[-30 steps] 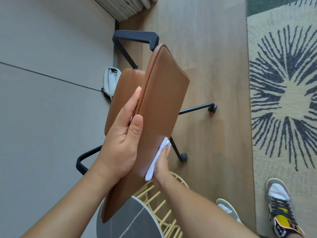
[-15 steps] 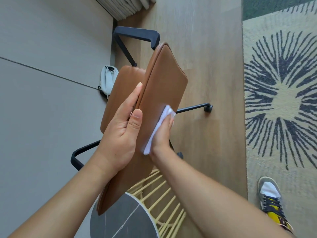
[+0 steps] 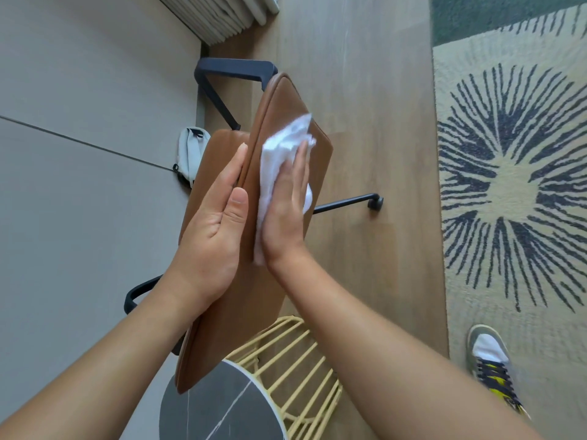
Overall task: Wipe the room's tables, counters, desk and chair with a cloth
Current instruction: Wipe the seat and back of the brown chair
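left hand [image 3: 212, 230]: fingers [image 3: 228, 173] straight, together, lay flat against chair back [image 3: 251, 306], frame centre.
right hand [image 3: 286, 214]: fingers [image 3: 300, 166] straight, together, pressed cloth [image 3: 282, 147] onto its other face.

Corner of a room seen from above, in soft, even daylight.

Pale wood-look floor [image 3: 365, 90] runs down the middle. To the left stands a flat grey panelled surface [image 3: 79, 217], crossed by one thin dark seam [image 3: 95, 147]. White ribbed folds [image 3: 228, 17] show at the top edge. On the right lies a beige rug [image 3: 514, 185] with a dark starburst pattern, bordered above by a green strip [image 3: 508, 14]. A small grey pouch [image 3: 190, 154] lies beside the grey surface.
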